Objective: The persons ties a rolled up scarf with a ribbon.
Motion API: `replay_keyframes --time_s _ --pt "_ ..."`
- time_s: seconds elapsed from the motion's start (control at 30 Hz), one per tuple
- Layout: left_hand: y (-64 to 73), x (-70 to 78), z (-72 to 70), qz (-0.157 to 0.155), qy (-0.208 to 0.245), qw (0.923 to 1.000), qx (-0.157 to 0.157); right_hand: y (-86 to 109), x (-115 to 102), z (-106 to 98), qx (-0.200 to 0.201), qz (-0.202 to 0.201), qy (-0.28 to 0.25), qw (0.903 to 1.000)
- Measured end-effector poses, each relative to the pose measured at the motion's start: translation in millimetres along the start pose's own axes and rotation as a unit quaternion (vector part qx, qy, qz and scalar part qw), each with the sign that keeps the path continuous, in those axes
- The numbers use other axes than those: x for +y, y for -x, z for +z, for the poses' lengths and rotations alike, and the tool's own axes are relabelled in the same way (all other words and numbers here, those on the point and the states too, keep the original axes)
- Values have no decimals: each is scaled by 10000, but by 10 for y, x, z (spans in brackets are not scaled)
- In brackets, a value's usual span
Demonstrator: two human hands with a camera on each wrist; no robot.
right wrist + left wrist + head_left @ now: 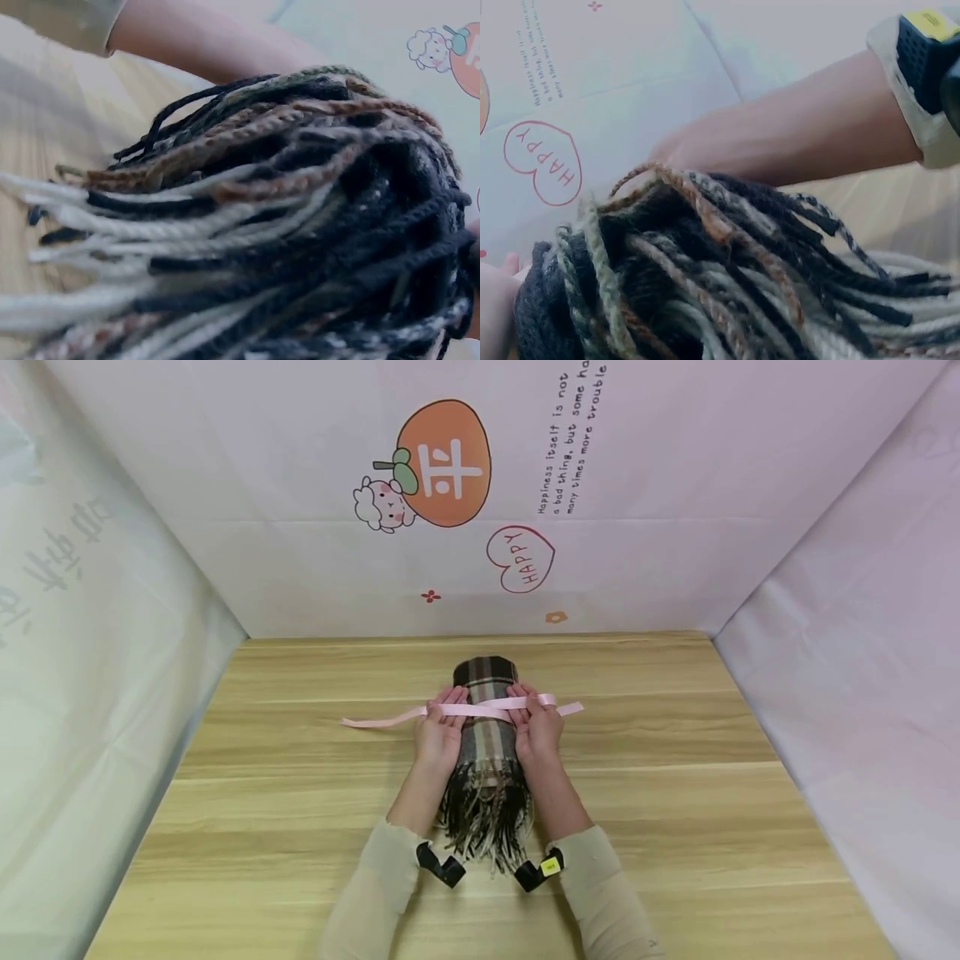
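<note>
A rolled plaid scarf point(489, 743) in black, grey, white and brown lies lengthwise in the middle of the table. Its loose twisted fringe point(487, 827) spills toward the person and fills both wrist views. Across the upper part of the roll runs a pink ribbon point(491, 710), its two strands crossing on top. On the scarf's left side my left hand point(438, 739) pinches one strand under the thumb, with a long tail trailing left. My right hand point(540, 735) pinches the other strand on the right side, a short tail sticking out past it. Both palms face up, fingers against the roll.
The wooden table point(300, 827) spreads out on both sides of the scarf. A printed white backdrop point(637, 552) rises at its far edge, with white sheets at left and right. Black wrist cameras point(442, 867) sit at both cuffs beside the fringe.
</note>
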State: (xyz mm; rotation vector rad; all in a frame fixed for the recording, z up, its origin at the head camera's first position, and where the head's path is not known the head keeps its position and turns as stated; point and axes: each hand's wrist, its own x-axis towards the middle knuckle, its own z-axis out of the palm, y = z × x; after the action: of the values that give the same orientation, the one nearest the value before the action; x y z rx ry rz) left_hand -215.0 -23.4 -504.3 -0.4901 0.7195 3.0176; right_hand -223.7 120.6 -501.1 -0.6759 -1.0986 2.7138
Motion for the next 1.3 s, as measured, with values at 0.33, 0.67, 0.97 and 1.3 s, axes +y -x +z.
replay_keyframes --time_s 0.33,0.67,0.97,1.3 --pt "-50 28 -194 -160 665 9974 213 -97 19 -162 408 304 -423 9978" --pt "-41 68 -261 -302 605 9976 159 -92 5 -285 371 613 -560 9959" --pt "-67 26 -197 -58 -403 9992 -22 -77 -10 -270 -149 570 -753 9954" --pt "-63 40 -196 26 -569 9967 -572 -70 -16 -258 -632 459 -852 9933"
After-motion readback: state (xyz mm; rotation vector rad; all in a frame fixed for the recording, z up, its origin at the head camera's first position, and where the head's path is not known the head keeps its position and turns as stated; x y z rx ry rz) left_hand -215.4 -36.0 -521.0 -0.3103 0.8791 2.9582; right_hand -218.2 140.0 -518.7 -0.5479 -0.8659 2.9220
